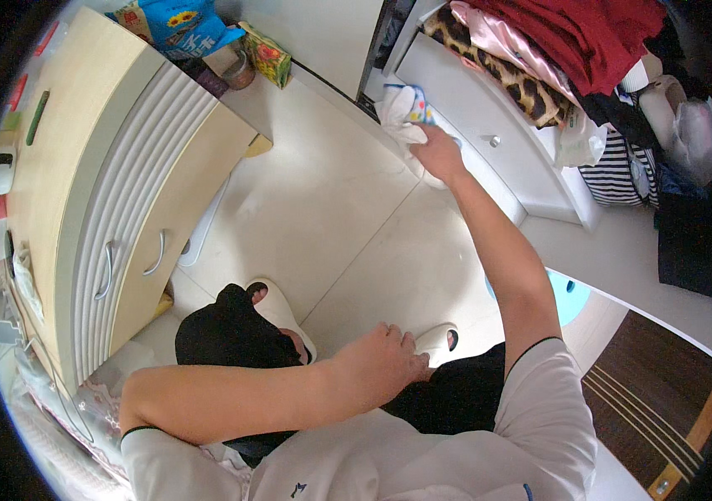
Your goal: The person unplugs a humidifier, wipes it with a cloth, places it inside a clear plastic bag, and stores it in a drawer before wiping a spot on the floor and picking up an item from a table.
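Observation:
My right hand (437,152) is stretched forward and grips a crumpled white cloth (398,113) at the base of a white drawer cabinet (468,119). A piece with coloured dots and a blue edge (420,103) shows beside the cloth; whether it is part of it I cannot tell. My left hand (387,360) holds nothing that I can see and rests bent near my right knee, its fingers slightly apart. Below it are my black trousers (456,394) and one white slipper (436,344). The other white slipper (278,310) stands on the tiled floor (331,219).
A pale wooden cabinet (162,188) with curved handles stands at the left, with a blue packet (187,31) and a patterned box (266,55) beyond it. Piled clothes (581,44) and a striped bag (620,169) lie at the right. A dark wood panel (650,376) is at lower right.

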Tool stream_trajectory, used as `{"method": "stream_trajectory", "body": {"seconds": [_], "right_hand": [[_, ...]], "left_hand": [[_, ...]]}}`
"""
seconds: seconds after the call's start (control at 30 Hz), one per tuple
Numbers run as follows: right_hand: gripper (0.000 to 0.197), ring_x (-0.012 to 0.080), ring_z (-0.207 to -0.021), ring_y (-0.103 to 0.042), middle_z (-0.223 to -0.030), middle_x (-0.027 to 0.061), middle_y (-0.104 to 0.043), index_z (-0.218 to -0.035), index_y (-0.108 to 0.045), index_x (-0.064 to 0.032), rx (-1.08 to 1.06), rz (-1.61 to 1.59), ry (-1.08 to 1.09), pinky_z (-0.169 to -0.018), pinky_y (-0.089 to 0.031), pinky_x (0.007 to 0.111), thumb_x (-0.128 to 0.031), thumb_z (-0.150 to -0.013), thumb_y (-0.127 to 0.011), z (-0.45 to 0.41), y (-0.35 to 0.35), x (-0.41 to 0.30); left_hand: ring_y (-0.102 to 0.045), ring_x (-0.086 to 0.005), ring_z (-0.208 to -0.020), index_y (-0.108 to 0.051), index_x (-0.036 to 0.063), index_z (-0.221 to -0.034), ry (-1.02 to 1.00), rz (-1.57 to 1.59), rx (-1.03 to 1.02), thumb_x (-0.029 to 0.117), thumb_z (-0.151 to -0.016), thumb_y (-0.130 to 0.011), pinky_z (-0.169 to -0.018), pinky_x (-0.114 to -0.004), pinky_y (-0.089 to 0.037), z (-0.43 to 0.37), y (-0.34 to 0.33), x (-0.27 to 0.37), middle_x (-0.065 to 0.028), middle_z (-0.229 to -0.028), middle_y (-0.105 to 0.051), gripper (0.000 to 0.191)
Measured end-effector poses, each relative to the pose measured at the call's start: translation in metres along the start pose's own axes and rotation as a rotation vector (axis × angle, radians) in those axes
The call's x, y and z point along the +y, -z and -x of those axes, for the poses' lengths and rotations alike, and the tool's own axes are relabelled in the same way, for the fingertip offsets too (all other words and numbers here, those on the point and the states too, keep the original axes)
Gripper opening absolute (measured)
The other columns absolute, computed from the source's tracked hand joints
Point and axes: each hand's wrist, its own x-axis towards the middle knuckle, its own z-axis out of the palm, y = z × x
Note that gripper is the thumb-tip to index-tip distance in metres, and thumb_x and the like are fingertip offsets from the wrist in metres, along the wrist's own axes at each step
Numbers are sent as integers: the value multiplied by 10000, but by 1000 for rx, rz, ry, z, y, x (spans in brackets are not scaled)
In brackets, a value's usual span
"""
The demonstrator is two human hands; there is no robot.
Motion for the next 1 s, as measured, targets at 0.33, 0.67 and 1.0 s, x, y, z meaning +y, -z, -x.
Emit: {"method": "stream_trajectory", "body": {"seconds": [0.33, 0.67, 1.0], "right_hand": [[533, 335, -1055, -664, -1213, 234, -635, -1329, -495, 70, -667, -1721, -377, -963, -531, 439, -276, -924, -523, 96, 84, -3], [442, 307, -964, -674, -1146, 192, -653, -1233, -569, 13, 1, -739, -256, -844, -558, 436, -197, -855, -660, 146, 148, 55], [754, 353, -1372, -370, -1489, 166, -387, -1476, -364, -147, 22, 598, -10, -1073, -378, 505, -132, -790, -677, 155, 36, 141]], "left_hand": [[-627, -273, -931, -604, 97, -1143, -51, 33, -1, 151, -870, -586, -792, -366, -476, -4, 5, -2, -125, -996, -642, 279], [-615, -304, -1005, -519, 77, -1300, -46, 96, -46, 196, -890, -596, -856, -399, -483, -9, 12, -1, -166, -1117, -615, 434], [-616, -300, -1059, -472, 72, -1409, -55, -5, -199, 251, -906, -588, -916, -400, -481, -14, 21, 0, -183, -1211, -614, 547]]}}
